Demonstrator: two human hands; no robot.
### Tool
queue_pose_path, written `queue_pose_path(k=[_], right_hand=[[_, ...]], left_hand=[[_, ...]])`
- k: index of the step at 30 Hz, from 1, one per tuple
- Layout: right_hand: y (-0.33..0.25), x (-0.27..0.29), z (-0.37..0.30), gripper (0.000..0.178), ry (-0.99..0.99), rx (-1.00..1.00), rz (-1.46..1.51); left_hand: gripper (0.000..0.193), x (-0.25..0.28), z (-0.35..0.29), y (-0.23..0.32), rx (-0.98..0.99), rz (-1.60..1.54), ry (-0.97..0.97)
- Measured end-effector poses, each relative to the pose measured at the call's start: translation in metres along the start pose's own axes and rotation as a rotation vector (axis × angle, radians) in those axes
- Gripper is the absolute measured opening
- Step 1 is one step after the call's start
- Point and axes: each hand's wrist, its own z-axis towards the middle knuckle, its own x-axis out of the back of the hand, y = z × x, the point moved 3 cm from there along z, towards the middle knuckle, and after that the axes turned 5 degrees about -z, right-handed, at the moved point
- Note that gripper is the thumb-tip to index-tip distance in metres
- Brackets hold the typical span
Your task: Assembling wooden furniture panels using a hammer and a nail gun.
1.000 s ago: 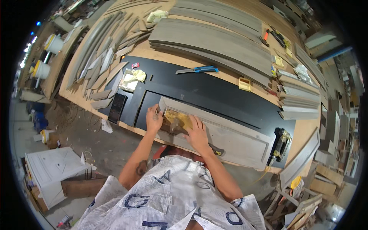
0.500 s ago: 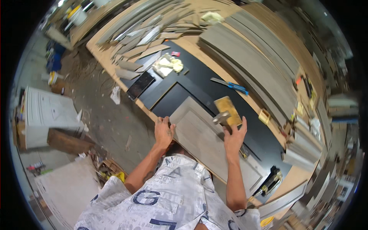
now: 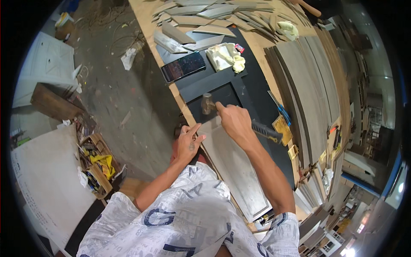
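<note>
Gripping hammer point(image 3: 208, 104) near its head with right hand point(image 3: 234, 122), probably for control, just beyond upper end of gray panel point(image 3: 233, 165) on counter point(image 3: 145, 21) at frame centre, with left hand point(image 3: 188, 145) by panel's left edge, perhaps steadying, cannot tell whether clamped.

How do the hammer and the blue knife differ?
The hammer is in the right hand; the knife lies beside the grey boards. The hammer has a blunt head; the knife, a slim blade. The hammer's handle is dark with yellow; the knife's is blue. Both are hand tools.
</note>
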Motion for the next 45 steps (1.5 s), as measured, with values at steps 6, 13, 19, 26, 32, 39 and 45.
queue_pose_path(k=[6, 13, 19, 26, 32, 39, 45], right_hand=[[-0.025, -0.001, 0.027, 0.006, -0.055, 0.217, -0.209], [-0.027, -0.007, 0.029, 0.008, -0.156, 0.2, -0.261], [-0.028, -0.011, 0.028, 0.011, -0.184, 0.205, -0.307], [-0.025, -0.011, 0.024, 0.009, -0.172, 0.215, -0.24], [-0.001, -0.005, 0.001, 0.009, 0.018, -0.011, -0.065], [0.021, -0.01, -0.008, 0.017, -0.026, -0.023, -0.138], [0.008, 0.001, 0.002, 0.008, 0.052, 0.014, -0.152]], left_hand=[[0.05, 0.004, 0.002, 0.0, 0.051, 0.033, -0.009], [0.049, 0.002, 0.003, -0.003, 0.042, 0.031, -0.006], [0.049, 0.003, 0.001, -0.002, 0.069, 0.028, 0.005], [0.049, 0.002, 0.0, 0.003, 0.055, 0.017, -0.004], [0.047, -0.002, 0.005, 0.022, -0.116, 0.326, -0.032], [0.055, -0.025, 0.019, 0.034, -0.139, 0.453, -0.214], [0.056, -0.025, 0.016, 0.033, -0.117, 0.475, -0.218]])
